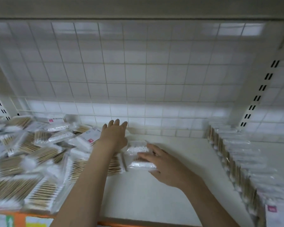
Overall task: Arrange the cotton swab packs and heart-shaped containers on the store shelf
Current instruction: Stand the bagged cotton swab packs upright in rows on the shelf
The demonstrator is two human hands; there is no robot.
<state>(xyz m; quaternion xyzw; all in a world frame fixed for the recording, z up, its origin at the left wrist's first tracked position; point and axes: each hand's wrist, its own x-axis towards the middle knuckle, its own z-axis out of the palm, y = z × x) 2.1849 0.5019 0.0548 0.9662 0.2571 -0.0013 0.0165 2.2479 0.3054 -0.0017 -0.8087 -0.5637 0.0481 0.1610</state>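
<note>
Reaching left hand (114, 134), fingers outstretched

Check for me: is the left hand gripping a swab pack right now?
No, the left hand reaches open-fingered toward the back; only the right hand rests on a pack.

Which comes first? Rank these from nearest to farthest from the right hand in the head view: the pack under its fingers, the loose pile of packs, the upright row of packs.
From the right hand:
1. Pack under its fingers, touching, mid-shelf.
2. Loose pile of packs, left.
3. Upright row of packs, right; close to the pile's distance, so 2 and 3 are uncertain.
</note>
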